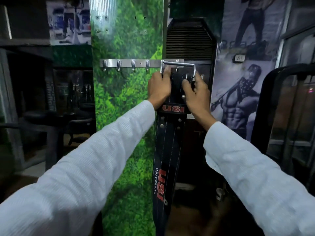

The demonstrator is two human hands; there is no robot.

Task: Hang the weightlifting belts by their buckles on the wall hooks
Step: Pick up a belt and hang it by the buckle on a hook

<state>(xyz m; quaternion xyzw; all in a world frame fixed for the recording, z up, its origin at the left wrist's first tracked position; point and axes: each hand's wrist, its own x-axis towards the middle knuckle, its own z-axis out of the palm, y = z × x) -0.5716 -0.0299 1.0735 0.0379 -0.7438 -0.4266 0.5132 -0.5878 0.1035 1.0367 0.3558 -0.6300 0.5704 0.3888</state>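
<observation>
A black leather weightlifting belt [163, 167] with red USI lettering hangs down in front of a green leaf-patterned pillar. Its steel buckle [179, 64] is raised level with the right end of a metal hook rail [126, 63] on the pillar. My left hand [159, 90] grips the belt's left edge just under the buckle. On the right edge, my right hand [196, 94] holds the belt at the same height. Whether the buckle sits on a hook I cannot tell. Several hooks to the left are bare.
A black ribbed panel [189, 40] stands right of the pillar, behind the buckle. Posters cover the right wall [238, 99]. A black machine frame [279, 99] is at the far right. Dark gym benches [51, 116] fill the left side.
</observation>
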